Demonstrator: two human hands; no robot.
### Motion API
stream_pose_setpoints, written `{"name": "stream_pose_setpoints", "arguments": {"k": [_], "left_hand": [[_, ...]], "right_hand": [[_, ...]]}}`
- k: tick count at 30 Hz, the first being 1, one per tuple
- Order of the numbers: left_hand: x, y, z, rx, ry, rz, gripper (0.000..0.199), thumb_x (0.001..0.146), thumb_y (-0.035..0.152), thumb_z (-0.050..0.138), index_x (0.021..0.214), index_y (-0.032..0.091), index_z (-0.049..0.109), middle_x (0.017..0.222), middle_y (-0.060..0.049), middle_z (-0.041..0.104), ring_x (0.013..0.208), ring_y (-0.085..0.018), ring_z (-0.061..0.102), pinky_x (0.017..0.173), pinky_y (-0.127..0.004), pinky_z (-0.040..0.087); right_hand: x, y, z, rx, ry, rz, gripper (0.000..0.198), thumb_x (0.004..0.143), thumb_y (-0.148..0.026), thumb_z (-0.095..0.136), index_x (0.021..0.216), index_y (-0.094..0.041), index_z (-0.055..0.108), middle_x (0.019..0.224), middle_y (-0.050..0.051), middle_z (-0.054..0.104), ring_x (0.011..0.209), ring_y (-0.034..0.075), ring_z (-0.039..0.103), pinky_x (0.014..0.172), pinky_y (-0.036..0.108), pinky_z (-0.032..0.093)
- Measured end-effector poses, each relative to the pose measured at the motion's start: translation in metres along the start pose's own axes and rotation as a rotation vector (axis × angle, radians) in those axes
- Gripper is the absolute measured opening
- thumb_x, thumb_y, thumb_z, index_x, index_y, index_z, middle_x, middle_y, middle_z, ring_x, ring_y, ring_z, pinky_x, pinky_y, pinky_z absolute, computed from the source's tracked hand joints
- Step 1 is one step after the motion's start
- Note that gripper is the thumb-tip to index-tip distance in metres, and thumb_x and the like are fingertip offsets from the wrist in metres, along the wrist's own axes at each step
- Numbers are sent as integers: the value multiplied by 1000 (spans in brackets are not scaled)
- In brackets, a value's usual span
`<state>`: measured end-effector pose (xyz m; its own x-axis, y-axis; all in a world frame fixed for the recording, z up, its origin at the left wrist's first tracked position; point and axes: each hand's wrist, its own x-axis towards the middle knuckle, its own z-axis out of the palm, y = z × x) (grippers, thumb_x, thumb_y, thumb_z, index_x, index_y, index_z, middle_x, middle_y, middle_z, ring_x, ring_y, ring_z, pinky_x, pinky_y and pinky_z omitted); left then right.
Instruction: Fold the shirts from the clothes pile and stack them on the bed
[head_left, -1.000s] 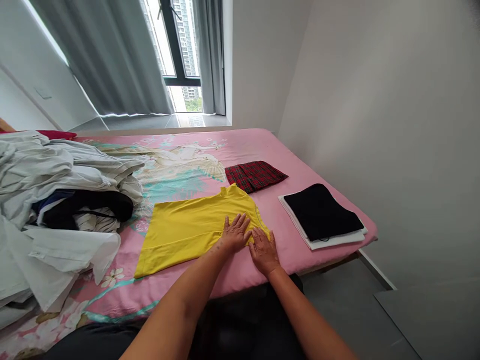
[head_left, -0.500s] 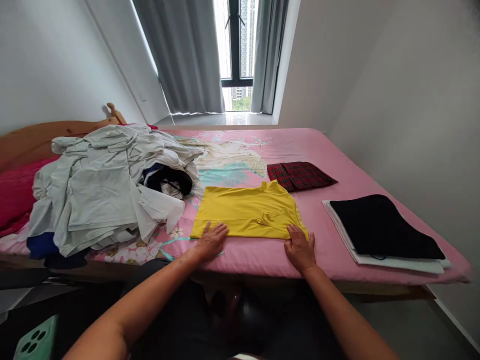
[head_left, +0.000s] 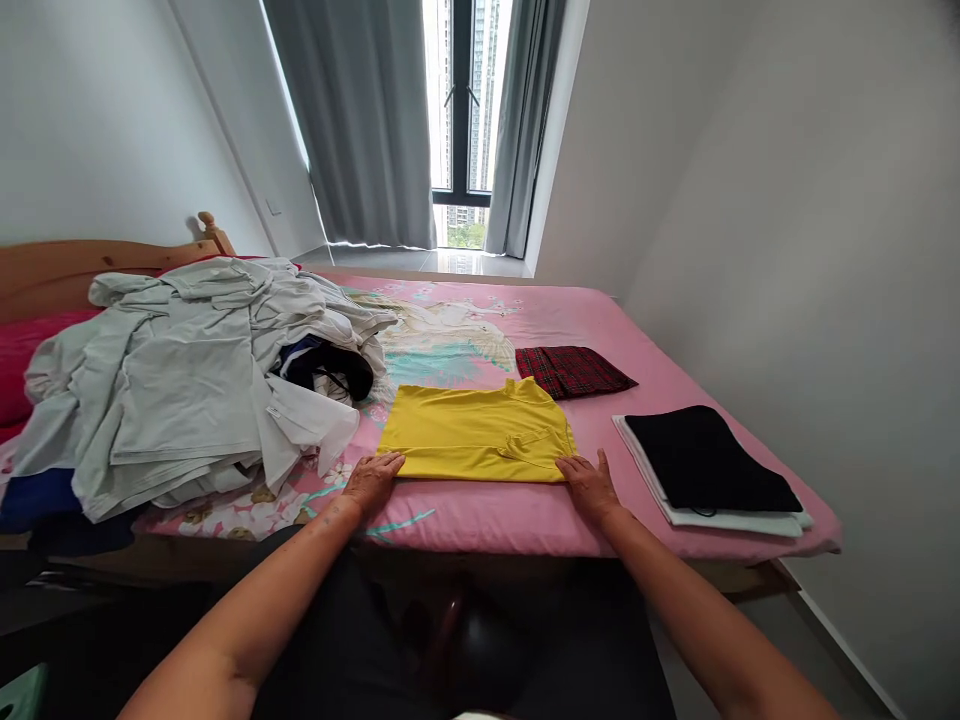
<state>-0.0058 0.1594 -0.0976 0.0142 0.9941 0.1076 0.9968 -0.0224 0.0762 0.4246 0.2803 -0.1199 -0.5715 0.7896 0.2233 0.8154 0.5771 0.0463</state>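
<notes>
Reaching out to both ends of the yellow shirt (head_left: 457,430), the two hands have spread wider than half a second ago. The left hand (head_left: 371,483) has slid from the shirt's near edge to its near left corner, while the right hand (head_left: 590,490) has stayed at the near right corner. The fingers of each hand touch the cloth, but I cannot tell if they pinch it or just rest on it. The shirt lies flat on the pink bed (head_left: 487,515), near the front edge. It is long from left to right, in line with that edge. Its neck end points right and its bottom end points left, toward the big pile (head_left: 187,370). Red checked cloth (head_left: 571,371) lies just behind the neck end.
</notes>
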Motion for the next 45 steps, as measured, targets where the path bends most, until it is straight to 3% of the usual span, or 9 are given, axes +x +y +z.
{"name": "stream_pose_setpoints", "arguments": {"k": [11,16,21,24,29,33,37,41,45], "left_hand": [[-68,20,-3,48,-69,79,43,81,16,45,122,23,55,140,-11,45,130,-28,39,106,-57,22],[-42,76,-13,-188,8,388,40,84,12,42,117,24,59,130,-5,56,126,-18,46,109,-41,30],[-2,127,7,-302,-10,650,38,82,8,43,111,22,64,124,-4,61,117,-15,53,107,-34,34],[1,122,25,-235,-20,550,38,88,17,40,121,23,57,134,-6,53,126,-18,45,110,-40,29],[-26,76,33,-26,-73,-12,72,84,57,41,143,18,30,151,-12,23,140,-30,16,111,-56,6],[-32,55,25,41,-159,-236,87,79,68,35,144,11,24,152,-15,15,141,-32,9,109,-59,-2],[-18,60,17,31,-97,-102,72,86,57,35,145,17,24,153,-10,14,142,-27,9,110,-56,-7],[-3,62,21,-13,-87,132,63,87,53,35,144,28,25,154,-4,14,142,-23,9,111,-52,-8],[14,42,26,-42,-153,41,65,87,57,33,144,25,28,153,-8,17,141,-26,12,109,-56,-5]], "right_hand": [[-83,1,-20,67,-2,-47,50,80,-8,40,127,-22,51,133,9,51,125,25,41,108,60,4],[-56,-40,-40,353,139,-196,33,77,-8,45,104,-19,61,105,9,63,103,21,54,94,39,41],[-16,-82,-24,430,188,-346,19,79,-9,48,86,-20,61,88,5,62,89,19,55,84,34,46],[-10,-83,-3,414,249,-275,22,84,-13,46,100,-20,60,102,8,61,99,20,54,90,37,45],[-21,-65,18,422,292,-155,31,88,-18,43,117,-19,55,118,10,56,113,22,49,99,41,40],[-21,-66,13,467,258,-118,30,88,-21,43,115,-19,56,116,9,57,111,21,51,97,40,42],[-5,-85,-3,486,240,-87,32,91,-24,39,119,-19,54,121,9,56,116,21,48,102,41,37],[20,-100,-13,413,52,-200,42,92,-32,37,132,-19,44,140,8,42,133,22,31,112,48,19],[47,-87,-10,365,-149,-97,45,93,-38,35,133,-21,44,142,8,39,134,23,30,111,51,16]]}}
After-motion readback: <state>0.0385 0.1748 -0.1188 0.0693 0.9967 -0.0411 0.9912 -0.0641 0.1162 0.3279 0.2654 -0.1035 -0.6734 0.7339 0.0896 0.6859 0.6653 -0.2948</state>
